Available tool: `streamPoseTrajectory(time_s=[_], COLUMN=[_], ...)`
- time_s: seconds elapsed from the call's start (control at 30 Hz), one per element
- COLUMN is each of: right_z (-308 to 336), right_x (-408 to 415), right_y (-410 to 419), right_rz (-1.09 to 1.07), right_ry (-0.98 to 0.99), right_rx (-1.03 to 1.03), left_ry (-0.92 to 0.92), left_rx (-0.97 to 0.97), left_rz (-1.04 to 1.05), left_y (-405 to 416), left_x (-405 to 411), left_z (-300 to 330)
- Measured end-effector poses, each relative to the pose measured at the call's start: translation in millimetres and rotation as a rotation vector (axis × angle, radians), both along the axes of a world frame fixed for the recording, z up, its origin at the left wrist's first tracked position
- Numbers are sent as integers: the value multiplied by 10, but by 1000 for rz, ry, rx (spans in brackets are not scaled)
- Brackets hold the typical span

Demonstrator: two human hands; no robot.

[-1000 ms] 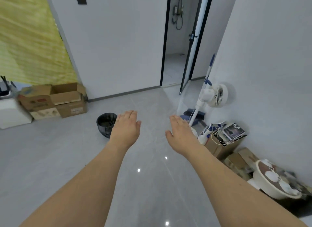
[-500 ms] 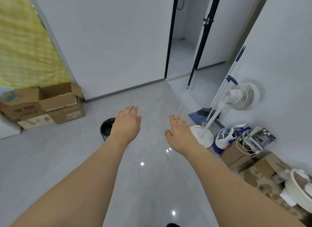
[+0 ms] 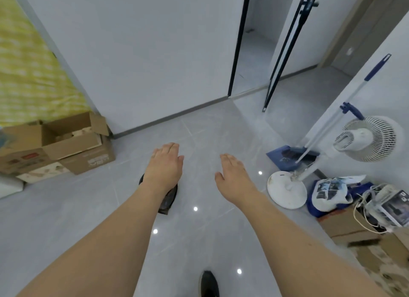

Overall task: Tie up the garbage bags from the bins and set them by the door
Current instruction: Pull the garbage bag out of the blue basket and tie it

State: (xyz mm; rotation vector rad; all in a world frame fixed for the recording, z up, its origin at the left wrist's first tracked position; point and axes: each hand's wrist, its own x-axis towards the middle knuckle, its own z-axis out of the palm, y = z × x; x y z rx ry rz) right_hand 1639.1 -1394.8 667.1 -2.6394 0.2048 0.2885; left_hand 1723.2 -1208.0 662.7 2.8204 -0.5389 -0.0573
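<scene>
Closer now than a second ago, the small round black bin with its dark plastic liner [image 3: 169, 199] lies mostly hidden beneath the left hand [image 3: 164, 166]; the right hand [image 3: 233, 177] hovers just beside it. Both hands are flat-fingered and empty. One bin shows, beside two stacked brown cardboard boxes [image 3: 66, 146]. Its liner looks thin, soft and light; best gathered at the rim.

Two hands are showing, the left hand [image 3: 164, 164] and the right hand [image 3: 232, 175]; one black bin [image 3: 169, 199] is standing; one fan [image 3: 367, 139], one broom [image 3: 332, 119] and one shoe [image 3: 209, 283] are showing.
</scene>
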Motion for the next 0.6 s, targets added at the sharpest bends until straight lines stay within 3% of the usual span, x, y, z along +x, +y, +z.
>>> streamPoseTrajectory(time_s=[0.17, 0.3, 0.4, 0.6], right_z=[-272, -882, -1724, -4007], right_x=[762, 1398, 1830, 2288], right_y=[309, 628, 921, 1419], right_rz=[-46, -127, -189, -505], right_ry=[70, 104, 123, 242], right_rx=[18, 30, 109, 478], left_ry=[45, 64, 117, 230], left_rx=[-13, -33, -98, -276], left_rz=[-8, 2, 106, 368], left_y=[375, 790, 1119, 1693], left_x=[813, 1560, 2010, 2363], left_z=[-377, -1054, -1910, -4209])
